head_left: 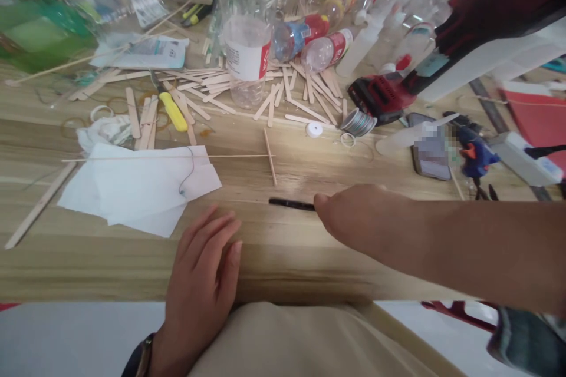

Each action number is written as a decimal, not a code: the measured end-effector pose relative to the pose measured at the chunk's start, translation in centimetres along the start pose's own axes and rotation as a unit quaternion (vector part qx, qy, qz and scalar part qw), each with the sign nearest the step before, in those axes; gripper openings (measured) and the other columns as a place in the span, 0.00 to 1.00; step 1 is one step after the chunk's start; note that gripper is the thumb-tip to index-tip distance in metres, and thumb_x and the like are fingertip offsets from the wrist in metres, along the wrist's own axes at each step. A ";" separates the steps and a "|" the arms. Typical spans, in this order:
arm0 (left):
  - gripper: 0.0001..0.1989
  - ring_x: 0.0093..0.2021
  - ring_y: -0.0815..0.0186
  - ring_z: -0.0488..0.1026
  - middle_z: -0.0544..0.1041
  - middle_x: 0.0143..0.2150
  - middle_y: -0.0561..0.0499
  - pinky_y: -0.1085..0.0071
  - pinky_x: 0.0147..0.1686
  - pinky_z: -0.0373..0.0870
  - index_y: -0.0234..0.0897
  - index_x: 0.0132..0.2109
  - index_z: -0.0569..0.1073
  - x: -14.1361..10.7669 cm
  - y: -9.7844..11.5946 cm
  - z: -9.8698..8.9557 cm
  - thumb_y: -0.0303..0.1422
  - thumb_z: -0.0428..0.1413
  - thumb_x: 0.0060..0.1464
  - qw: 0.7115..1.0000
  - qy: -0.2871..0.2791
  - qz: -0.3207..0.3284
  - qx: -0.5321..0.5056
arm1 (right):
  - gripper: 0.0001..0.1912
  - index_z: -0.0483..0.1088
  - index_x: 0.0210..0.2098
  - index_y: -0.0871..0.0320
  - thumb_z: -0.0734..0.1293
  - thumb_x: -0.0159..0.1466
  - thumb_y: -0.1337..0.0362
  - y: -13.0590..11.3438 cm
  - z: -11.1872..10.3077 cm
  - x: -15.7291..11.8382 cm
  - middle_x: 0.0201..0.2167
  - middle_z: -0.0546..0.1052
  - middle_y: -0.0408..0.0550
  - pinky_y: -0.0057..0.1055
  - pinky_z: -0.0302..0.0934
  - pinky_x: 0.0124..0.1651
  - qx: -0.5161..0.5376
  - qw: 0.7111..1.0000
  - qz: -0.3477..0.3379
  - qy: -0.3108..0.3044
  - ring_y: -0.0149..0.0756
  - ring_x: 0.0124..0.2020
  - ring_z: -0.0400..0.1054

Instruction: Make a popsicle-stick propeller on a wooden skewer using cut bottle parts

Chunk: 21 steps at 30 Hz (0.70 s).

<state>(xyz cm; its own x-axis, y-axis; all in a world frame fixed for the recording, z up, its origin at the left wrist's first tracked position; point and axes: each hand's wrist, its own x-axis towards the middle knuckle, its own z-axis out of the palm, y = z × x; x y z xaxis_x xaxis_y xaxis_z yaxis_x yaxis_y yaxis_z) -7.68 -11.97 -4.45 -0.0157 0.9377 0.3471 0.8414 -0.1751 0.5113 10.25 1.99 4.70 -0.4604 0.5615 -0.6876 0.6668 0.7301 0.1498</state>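
Observation:
My left hand rests palm down near the table's front edge, fingers spread a little and holding nothing. Its fingertips lie just right of some overlapping white paper sheets. My right hand is closed around one end of a slim black object, whose kind I cannot make out; the other end points left. Just beyond it, a short wooden stick crosses the right end of a long thin skewer, which runs left over the paper. A dark thread curls on the sheets.
Loose craft sticks, a yellow-handled tool and a tall clear bottle lie or stand behind. To the right are a wire spool, a red-and-black power tool, a phone and a white power strip.

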 end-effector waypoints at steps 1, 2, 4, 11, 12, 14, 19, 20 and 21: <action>0.12 0.60 0.54 0.66 0.75 0.51 0.42 0.53 0.55 0.69 0.36 0.52 0.67 0.0 0.0 0.0 0.25 0.49 0.62 1.000 0.000 -0.001 0.000 | 0.26 0.74 0.37 0.64 0.74 0.37 0.82 0.2 -0.4 0.0 0.19 0.77 0.51 0.30 0.51 0.16 -0.001 0.999 -0.006 -0.037 0.47 0.18 0.72; 0.12 0.60 0.55 0.67 0.76 0.51 0.42 0.54 0.55 0.69 0.36 0.52 0.67 0.0 0.0 0.0 0.25 0.49 0.62 1.000 0.000 -0.001 0.001 | 0.22 0.73 0.37 0.64 0.74 0.41 0.80 0.3 -0.8 0.0 0.21 0.77 0.51 0.29 0.52 0.17 -0.005 0.998 -0.010 -0.061 0.45 0.20 0.73; 0.12 0.60 0.55 0.67 0.76 0.51 0.43 0.54 0.55 0.69 0.36 0.52 0.67 -0.1 0.0 0.1 0.26 0.49 0.63 1.000 0.004 0.002 0.001 | 0.15 0.73 0.36 0.64 0.72 0.49 0.79 0.6 -1.1 -0.2 0.25 0.79 0.52 0.28 0.56 0.20 -0.009 0.996 -0.015 -0.087 0.42 0.25 0.75; 0.09 0.55 0.58 0.72 0.77 0.49 0.47 0.58 0.53 0.71 0.40 0.50 0.69 0.4 -0.4 0.3 0.31 0.48 0.64 0.999 0.006 0.036 0.000 | 0.21 0.71 0.43 0.64 0.69 0.50 0.80 0.3 0.7 -1.6 0.32 0.80 0.55 0.33 0.63 0.26 -0.037 0.999 -0.010 -0.024 0.50 0.32 0.78; 0.10 0.54 0.58 0.72 0.77 0.49 0.47 0.57 0.53 0.71 0.40 0.50 0.69 0.7 -0.4 0.2 0.32 0.48 0.65 0.999 0.010 0.038 0.005 | 0.22 0.70 0.45 0.64 0.68 0.50 0.81 0.4 1.1 -1.9 0.31 0.79 0.55 0.33 0.63 0.25 -0.041 0.999 -0.009 -0.006 0.50 0.32 0.78; 0.11 0.53 0.57 0.72 0.77 0.49 0.46 0.57 0.52 0.71 0.40 0.51 0.69 1.2 -0.4 0.1 0.34 0.48 0.65 0.999 0.013 0.046 0.016 | 0.22 0.69 0.46 0.65 0.67 0.52 0.81 0.5 1.7 -2.5 0.29 0.79 0.54 0.32 0.61 0.23 -0.046 0.999 -0.011 0.024 0.49 0.29 0.78; 0.18 0.52 0.54 0.73 0.76 0.52 0.41 0.56 0.51 0.73 0.35 0.55 0.69 3.3 0.4 0.4 0.39 0.47 0.65 0.995 0.006 0.076 0.061 | 0.20 0.68 0.45 0.64 0.65 0.54 0.81 0.7 2.5 -3.8 0.27 0.78 0.50 0.30 0.51 0.17 -0.065 0.993 -0.037 0.094 0.44 0.25 0.76; 0.19 0.52 0.54 0.74 0.76 0.53 0.41 0.56 0.50 0.73 0.34 0.56 0.69 3.9 0.6 0.6 0.40 0.47 0.65 0.994 -0.002 0.084 0.065 | 0.18 0.68 0.44 0.63 0.64 0.55 0.81 0.7 2.7 -4.0 0.27 0.78 0.49 0.30 0.49 0.17 -0.070 0.990 -0.040 0.114 0.43 0.24 0.76; 0.19 0.52 0.54 0.74 0.77 0.53 0.41 0.56 0.50 0.74 0.34 0.57 0.69 4.5 1.0 0.7 0.39 0.46 0.64 0.993 -0.016 0.095 0.065 | 0.16 0.68 0.42 0.62 0.64 0.55 0.81 0.6 3.0 -4.1 0.26 0.78 0.49 0.30 0.46 0.16 -0.072 0.987 -0.039 0.135 0.41 0.24 0.75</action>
<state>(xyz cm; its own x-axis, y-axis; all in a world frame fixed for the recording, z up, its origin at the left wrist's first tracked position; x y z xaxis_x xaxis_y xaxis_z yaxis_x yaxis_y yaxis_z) -6.57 -7.72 -2.96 0.1657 0.9004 0.4023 0.8900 -0.3123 0.3322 14.33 -1.03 5.52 -0.6591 0.5703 -0.4902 0.5413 0.8123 0.2172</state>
